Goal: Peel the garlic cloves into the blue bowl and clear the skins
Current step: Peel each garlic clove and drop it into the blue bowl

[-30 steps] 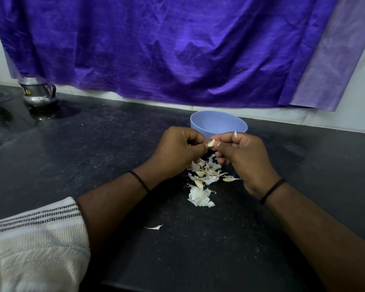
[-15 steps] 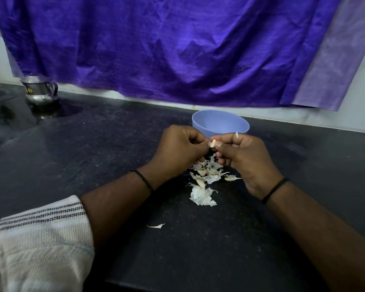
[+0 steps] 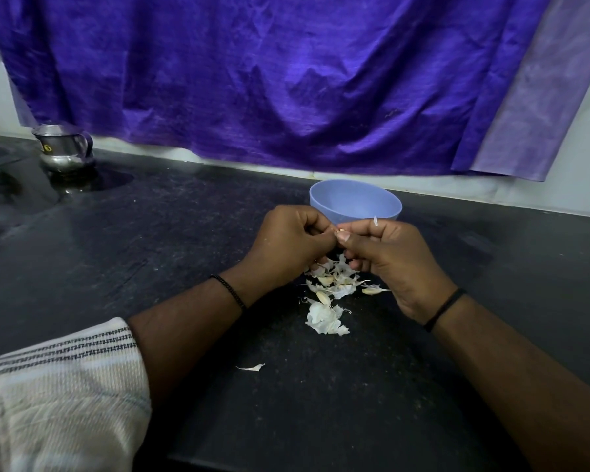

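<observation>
1. Garlic clove [image 3: 337,230]: only a sliver shows, pinched between the fingertips of both hands, held above the skin pile and just in front of the blue bowl [image 3: 354,201].
2. Left hand [image 3: 286,243]: fingers curled, pinching the clove from the left. Right hand [image 3: 392,257]: fingers curled, thumb and forefinger on the clove; a white scrap of skin [image 3: 375,220] clings to a knuckle.
3. Doing it well, as I judge: hold the clove steady with one hand, catch the loose skin edge with the other thumbnail, and strip it in one pull. Let the skin drop on the pile, not in the bowl.
4. Skin pile [image 3: 331,294] lies on the tabletop [image 3: 320,420] under the hands, with a few unpeeled cloves mixed in; one stray flake [image 3: 251,367] lies well apart, nearer the person.
5. Further out: steel jug [image 3: 63,148] far left, purple cloth [image 3: 269,80] behind.
6. Against the earlier frames: the clove showed more plainly between the fingertips; now the thumbs cover nearly all of it. Hands, pile and bowl sit much as before.
</observation>
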### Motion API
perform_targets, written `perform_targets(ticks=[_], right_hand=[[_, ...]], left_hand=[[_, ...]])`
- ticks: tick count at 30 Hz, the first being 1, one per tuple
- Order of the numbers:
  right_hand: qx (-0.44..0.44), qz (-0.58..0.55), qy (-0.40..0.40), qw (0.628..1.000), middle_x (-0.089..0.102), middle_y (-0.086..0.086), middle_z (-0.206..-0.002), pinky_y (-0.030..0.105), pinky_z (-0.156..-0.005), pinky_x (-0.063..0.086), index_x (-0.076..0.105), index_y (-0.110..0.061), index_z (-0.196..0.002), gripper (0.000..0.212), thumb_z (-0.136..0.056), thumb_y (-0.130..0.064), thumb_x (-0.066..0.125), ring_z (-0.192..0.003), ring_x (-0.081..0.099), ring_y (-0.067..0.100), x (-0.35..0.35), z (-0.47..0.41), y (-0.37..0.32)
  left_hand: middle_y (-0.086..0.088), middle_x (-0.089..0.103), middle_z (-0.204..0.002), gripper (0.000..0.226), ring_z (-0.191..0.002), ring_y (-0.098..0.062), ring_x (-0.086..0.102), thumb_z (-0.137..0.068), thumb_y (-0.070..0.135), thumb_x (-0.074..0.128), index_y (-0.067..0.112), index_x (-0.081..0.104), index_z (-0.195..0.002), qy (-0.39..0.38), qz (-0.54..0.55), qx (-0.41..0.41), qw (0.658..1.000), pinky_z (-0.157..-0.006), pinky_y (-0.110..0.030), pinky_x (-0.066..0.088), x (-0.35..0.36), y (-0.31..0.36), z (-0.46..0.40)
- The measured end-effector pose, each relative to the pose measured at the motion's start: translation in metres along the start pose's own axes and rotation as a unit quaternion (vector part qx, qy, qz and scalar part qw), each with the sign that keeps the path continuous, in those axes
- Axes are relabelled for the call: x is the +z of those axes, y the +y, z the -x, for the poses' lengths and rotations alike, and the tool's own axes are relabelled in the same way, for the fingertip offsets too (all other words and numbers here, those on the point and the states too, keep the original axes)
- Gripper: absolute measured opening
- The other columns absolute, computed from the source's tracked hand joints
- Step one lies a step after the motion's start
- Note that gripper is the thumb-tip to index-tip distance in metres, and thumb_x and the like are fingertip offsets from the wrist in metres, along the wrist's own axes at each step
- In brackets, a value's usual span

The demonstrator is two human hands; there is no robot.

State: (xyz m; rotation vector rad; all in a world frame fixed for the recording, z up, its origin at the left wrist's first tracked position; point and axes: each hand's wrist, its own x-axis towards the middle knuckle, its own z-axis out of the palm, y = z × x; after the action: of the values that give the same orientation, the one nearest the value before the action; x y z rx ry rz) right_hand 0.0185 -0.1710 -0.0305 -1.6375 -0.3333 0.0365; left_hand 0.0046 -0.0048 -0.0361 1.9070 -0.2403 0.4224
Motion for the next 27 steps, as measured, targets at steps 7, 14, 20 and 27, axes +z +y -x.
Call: perform_targets(ticks=[7,14,20,27], right_hand=[[0.010,0.005,-0.011,1.000,0.072,0.002,-0.079,0.022,-0.061,0.052,0.075,-0.009,-0.096,0.009,-0.093,-0.011,0.066,-0.069,0.060,0.011,-0.0001,-0.0012,0.0006],[0.014,0.000,-0.024,1.000,0.072,0.007,-0.085,0.024,-0.063,0.053,0.074,-0.011,-0.097,0.012,-0.096,-0.012,0.063,-0.071,0.059,0.015,0.0005,0.0002,-0.0013],[0.012,-0.002,-0.022,1.000,0.071,0.009,-0.085,0.023,-0.063,0.053,0.074,-0.009,-0.094,0.015,-0.097,-0.009,0.059,-0.071,0.058,0.015,0.0017,0.0033,-0.0052],[0.000,0.009,-0.015,1.000,0.071,0.007,-0.079,0.018,-0.057,0.052,0.074,-0.009,-0.094,0.017,-0.097,-0.006,0.058,-0.067,0.058,0.011,0.0020,0.0022,-0.0046]], left_hand=[[-0.002,0.070,-0.062,0.007,-0.051,-0.012,0.065,-0.086,0.005,0.072,0.005,0.071,-0.079,0.010,-0.002,-0.009,1.000,-0.048,-0.026,0.053,-0.0013,-0.0011,-0.0018],[-0.007,0.071,-0.064,0.007,-0.053,-0.017,0.066,-0.085,0.006,0.073,0.007,0.072,-0.078,0.032,-0.009,-0.012,0.999,-0.051,-0.030,0.056,-0.0025,-0.0025,-0.0030],[-0.006,0.070,-0.062,0.005,-0.054,-0.018,0.065,-0.084,0.005,0.072,0.006,0.072,-0.079,0.040,-0.016,-0.012,0.999,-0.055,-0.043,0.060,-0.0039,-0.0033,-0.0030],[-0.004,0.068,-0.061,0.006,-0.051,-0.012,0.063,-0.085,0.006,0.071,0.007,0.071,-0.079,0.049,-0.024,-0.015,0.998,-0.055,-0.038,0.059,-0.0047,-0.0039,-0.0034]])
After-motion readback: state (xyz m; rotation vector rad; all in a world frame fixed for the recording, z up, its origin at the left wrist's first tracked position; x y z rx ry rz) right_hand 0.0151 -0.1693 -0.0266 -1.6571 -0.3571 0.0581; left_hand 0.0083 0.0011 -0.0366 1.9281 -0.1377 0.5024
